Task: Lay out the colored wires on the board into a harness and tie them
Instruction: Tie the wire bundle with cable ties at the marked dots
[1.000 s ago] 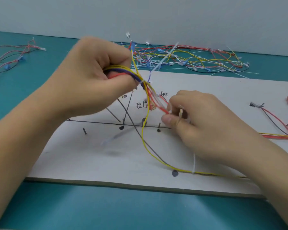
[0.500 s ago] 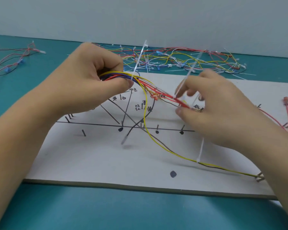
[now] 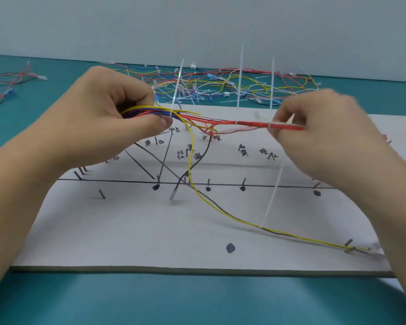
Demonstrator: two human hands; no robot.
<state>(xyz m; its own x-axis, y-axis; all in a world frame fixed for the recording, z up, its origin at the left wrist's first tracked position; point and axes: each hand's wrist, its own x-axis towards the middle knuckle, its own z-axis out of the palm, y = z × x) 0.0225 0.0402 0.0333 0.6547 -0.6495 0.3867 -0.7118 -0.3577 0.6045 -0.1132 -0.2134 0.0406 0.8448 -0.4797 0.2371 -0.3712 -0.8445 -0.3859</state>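
The harness [image 3: 251, 123] is hanging taut between both hands, lifted above the far half of the board [image 3: 127, 231]. One yellow-and-dark pair [image 3: 220, 211] is drooping from it and running down to the pegs [image 3: 349, 242] at the near right corner of the board.

The wires are presenting as thin, light and limp. They are sagging wherever unsupported, and the smooth insulation is likely to slip through a loose pinch. The tied red section is probably stiffer, so it is best gripped beside a cable tie [image 3: 272, 85], not on a free strand. Hard pulling is risking strands sliding out of the ties.

The left hand [image 3: 99, 120] is gripping the gathered multicolour strands, with fingers curled over them and the thumb pressing from below. The right hand [image 3: 326, 127] is pinching the red section near its end between thumb and fingers; blur is hiding the exact finger placement.

Spare wires [image 3: 220, 83] are lying tangled on the table beyond the board's far edge.
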